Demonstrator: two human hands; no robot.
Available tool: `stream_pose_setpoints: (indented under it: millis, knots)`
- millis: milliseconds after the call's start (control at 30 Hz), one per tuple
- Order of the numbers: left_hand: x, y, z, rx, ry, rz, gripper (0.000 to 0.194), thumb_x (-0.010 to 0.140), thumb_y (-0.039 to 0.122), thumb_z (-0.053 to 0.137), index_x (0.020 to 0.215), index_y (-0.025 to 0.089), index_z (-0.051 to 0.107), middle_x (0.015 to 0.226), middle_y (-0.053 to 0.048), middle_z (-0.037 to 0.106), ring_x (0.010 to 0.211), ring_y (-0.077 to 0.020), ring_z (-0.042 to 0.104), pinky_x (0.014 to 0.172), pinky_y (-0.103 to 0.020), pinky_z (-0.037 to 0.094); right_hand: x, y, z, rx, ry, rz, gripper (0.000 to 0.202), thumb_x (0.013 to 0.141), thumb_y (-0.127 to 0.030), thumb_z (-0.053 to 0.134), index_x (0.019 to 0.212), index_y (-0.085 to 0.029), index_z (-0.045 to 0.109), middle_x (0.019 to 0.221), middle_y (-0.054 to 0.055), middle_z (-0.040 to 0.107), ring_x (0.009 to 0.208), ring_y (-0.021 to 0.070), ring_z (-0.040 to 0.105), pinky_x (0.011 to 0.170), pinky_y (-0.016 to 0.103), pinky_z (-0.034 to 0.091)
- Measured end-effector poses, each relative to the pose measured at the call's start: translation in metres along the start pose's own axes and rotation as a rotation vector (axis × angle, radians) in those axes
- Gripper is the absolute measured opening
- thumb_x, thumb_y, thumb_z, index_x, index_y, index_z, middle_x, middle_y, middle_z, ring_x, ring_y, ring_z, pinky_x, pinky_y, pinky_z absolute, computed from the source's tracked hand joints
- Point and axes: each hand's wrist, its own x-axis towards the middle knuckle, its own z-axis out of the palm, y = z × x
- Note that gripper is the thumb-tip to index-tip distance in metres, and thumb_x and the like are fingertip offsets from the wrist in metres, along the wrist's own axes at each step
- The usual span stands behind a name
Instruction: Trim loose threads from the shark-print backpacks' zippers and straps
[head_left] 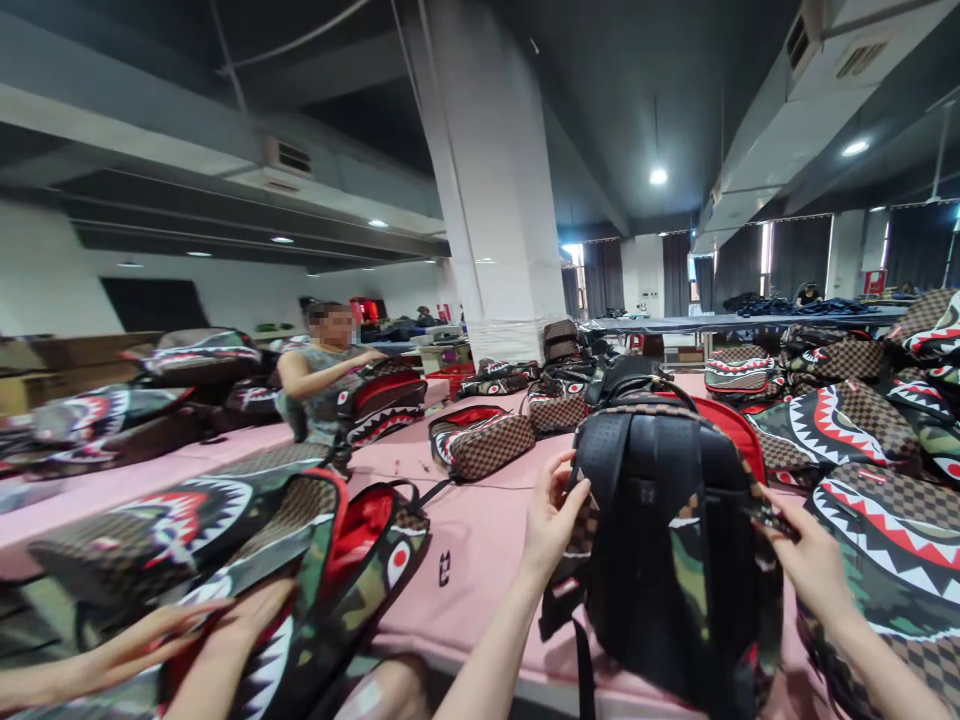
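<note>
A black backpack (652, 540) stands upright on the pink table (480, 520), its strapped back facing me and its red lining showing at the top right. On its left edge, my left hand (555, 510) pinches the side between thumb and fingers. Across from it, my right hand (806, 550) grips the right edge near the side seam, with some fingertips hidden. A loose strap hangs from the bag's lower left. Left of the bag, a small black piece (445, 568) lies on the table.
Another person's hands (217, 630) work in an open shark-mouth backpack (360, 580) at the lower left. Across the table, a person (322, 370) handles another bag (386, 400). More patterned bags (885, 530) crowd the right side. A white pillar (495, 200) rises behind.
</note>
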Motion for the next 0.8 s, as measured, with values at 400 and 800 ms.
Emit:
stream_pose_setpoints:
  millis: [400,800]
  knots:
    - [-0.015,0.046,0.023,0.468,0.04,0.262,0.011,0.079,0.027,0.053,0.079,0.02,0.062,0.077,-0.001,0.058,0.064,-0.0111,0.053,0.06,-0.023,0.044,-0.013,-0.076,0.015,0.162,-0.04,-0.095,0.028,0.086,-0.034,0.044,0.11,-0.022,0.051,0.101,0.007,0.059,0.089,0.0193,0.057,0.075,0.031,0.047]
    - [-0.027,0.046,0.029,0.027,0.275,-0.046,0.021,0.076,0.037,0.055,0.069,0.017,0.054,0.1,-0.008,0.062,0.097,-0.0218,0.055,0.085,-0.034,0.041,0.001,-0.134,0.067,0.11,-0.012,-0.461,0.017,0.087,-0.018,0.044,0.101,-0.02,0.054,0.086,0.006,0.06,0.081,0.0198,0.055,0.071,0.033,0.045]
